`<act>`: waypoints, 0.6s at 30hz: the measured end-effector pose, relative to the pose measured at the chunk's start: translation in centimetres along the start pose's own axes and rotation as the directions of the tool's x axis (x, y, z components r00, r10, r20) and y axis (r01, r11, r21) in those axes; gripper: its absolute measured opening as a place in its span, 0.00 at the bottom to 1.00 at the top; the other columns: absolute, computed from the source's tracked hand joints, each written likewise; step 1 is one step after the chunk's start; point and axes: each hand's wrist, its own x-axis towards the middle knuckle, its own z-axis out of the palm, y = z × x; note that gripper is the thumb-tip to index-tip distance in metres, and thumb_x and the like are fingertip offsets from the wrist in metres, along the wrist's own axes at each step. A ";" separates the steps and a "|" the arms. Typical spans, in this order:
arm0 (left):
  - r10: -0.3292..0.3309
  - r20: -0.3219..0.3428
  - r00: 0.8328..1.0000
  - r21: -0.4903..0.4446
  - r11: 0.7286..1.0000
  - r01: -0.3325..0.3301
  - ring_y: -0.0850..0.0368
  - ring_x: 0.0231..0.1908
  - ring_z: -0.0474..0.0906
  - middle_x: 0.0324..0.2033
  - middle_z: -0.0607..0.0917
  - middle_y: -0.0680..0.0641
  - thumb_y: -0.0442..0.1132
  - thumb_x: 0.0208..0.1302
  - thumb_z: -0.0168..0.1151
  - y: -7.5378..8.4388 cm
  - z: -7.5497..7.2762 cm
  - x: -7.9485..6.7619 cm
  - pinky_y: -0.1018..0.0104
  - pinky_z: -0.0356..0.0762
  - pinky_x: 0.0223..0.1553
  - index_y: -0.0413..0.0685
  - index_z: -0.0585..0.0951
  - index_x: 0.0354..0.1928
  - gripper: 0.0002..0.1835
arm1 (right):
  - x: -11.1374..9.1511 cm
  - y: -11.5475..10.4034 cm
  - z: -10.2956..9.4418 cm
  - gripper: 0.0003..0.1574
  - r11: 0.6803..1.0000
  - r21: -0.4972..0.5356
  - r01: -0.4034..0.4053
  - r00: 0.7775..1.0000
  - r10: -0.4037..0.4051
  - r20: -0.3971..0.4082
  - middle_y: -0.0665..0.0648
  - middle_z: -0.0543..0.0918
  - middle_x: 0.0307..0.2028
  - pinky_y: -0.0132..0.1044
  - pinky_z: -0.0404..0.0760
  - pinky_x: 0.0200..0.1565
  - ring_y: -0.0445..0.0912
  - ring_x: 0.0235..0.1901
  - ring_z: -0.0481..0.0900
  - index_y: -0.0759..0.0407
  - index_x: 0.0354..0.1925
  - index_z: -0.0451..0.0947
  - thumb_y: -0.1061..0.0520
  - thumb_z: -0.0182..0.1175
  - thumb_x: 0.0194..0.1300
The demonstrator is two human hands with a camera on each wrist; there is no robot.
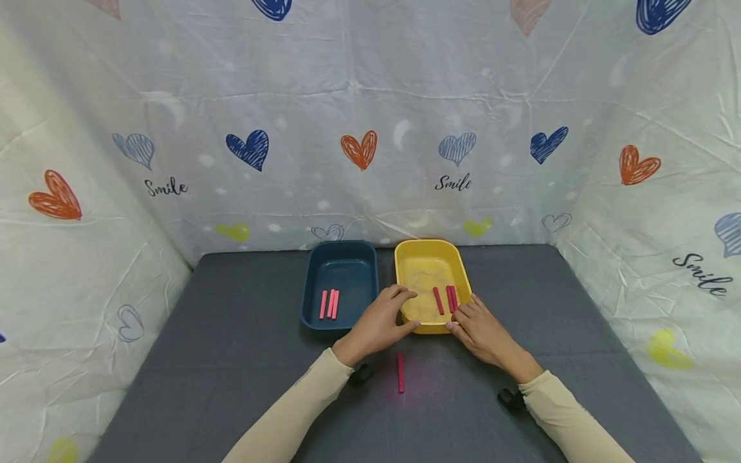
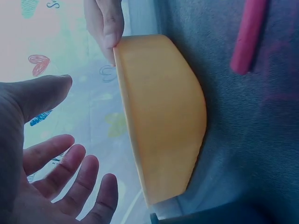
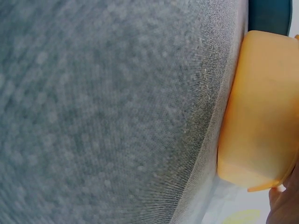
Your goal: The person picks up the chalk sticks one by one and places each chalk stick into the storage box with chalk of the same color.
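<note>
A yellow tray [image 1: 428,274] stands on the table with three dark red sticks [image 1: 438,301] in it. At its front right corner my right hand [image 1: 483,333] grips the rim, and in the left wrist view the thumb of that hand [image 2: 106,23] lies over the edge. My left hand [image 1: 379,321] is at the front left corner. Its fingers are spread and hold nothing; in the left wrist view the left hand [image 2: 60,172] shows apart from the tray's wall [image 2: 163,116]. One more red stick [image 1: 401,373] lies on the cloth in front of the tray.
Left of the yellow tray stands a dark blue tray [image 1: 341,252] with three pink sticks [image 1: 330,304]. A dark grey cloth [image 1: 243,360] covers the table. Behind and at both sides hangs a white curtain [image 1: 301,180] printed with hearts.
</note>
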 end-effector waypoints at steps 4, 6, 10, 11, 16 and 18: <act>0.001 -0.001 1.000 0.013 1.000 -0.001 0.56 0.56 0.71 0.58 0.75 0.50 0.51 0.59 0.70 -0.1 -0.2 -1.2 0.59 0.78 0.59 0.54 0.74 0.64 0.32 | 0.0 0.0 0.1 0.13 1.000 -0.007 -0.002 1.000 0.002 -0.002 0.51 0.79 0.36 0.58 0.59 0.71 0.49 0.46 0.78 0.52 0.36 0.76 0.47 0.52 0.74; 0.008 -0.003 1.000 0.019 1.000 -0.008 0.56 0.56 0.71 0.58 0.75 0.50 0.51 0.59 0.70 -0.2 -0.3 -1.8 0.59 0.78 0.58 0.53 0.74 0.64 0.32 | 0.0 0.0 0.1 0.13 1.000 -0.007 -0.005 1.000 0.005 0.003 0.51 0.79 0.36 0.58 0.59 0.72 0.49 0.46 0.78 0.52 0.36 0.76 0.47 0.52 0.74; 0.026 -0.011 1.000 0.049 0.998 -0.026 0.56 0.56 0.72 0.58 0.76 0.51 0.52 0.60 0.70 -0.5 -0.5 -2.9 0.58 0.78 0.58 0.52 0.74 0.64 0.32 | 0.0 0.0 0.1 0.13 1.000 -0.002 -0.009 1.000 0.009 0.009 0.51 0.79 0.36 0.57 0.58 0.72 0.49 0.47 0.78 0.51 0.36 0.75 0.47 0.51 0.75; 0.031 -0.014 0.999 0.053 0.998 -0.030 0.56 0.56 0.72 0.58 0.76 0.51 0.52 0.60 0.70 -0.6 -0.5 -3.1 0.58 0.77 0.59 0.51 0.75 0.64 0.32 | 0.0 0.0 0.1 0.13 1.000 0.002 -0.008 1.000 0.008 0.010 0.51 0.79 0.36 0.57 0.57 0.72 0.49 0.47 0.78 0.51 0.36 0.75 0.47 0.51 0.75; 0.023 -0.018 1.000 0.072 0.997 -0.021 0.56 0.55 0.72 0.57 0.76 0.51 0.51 0.58 0.71 -1.1 -0.3 -4.1 0.56 0.77 0.58 0.50 0.75 0.63 0.32 | 0.0 0.0 0.0 0.13 1.000 0.008 -0.003 1.000 0.003 0.003 0.50 0.79 0.36 0.57 0.58 0.72 0.49 0.46 0.78 0.51 0.35 0.75 0.47 0.52 0.74; 0.006 -0.011 1.000 0.083 0.997 -0.005 0.56 0.55 0.72 0.57 0.76 0.52 0.51 0.58 0.71 -1.2 -0.2 -4.4 0.55 0.77 0.59 0.51 0.75 0.64 0.32 | -0.1 0.0 0.0 0.13 1.000 0.006 -0.001 1.000 0.001 -0.001 0.51 0.79 0.36 0.58 0.58 0.72 0.49 0.46 0.78 0.51 0.35 0.75 0.47 0.52 0.74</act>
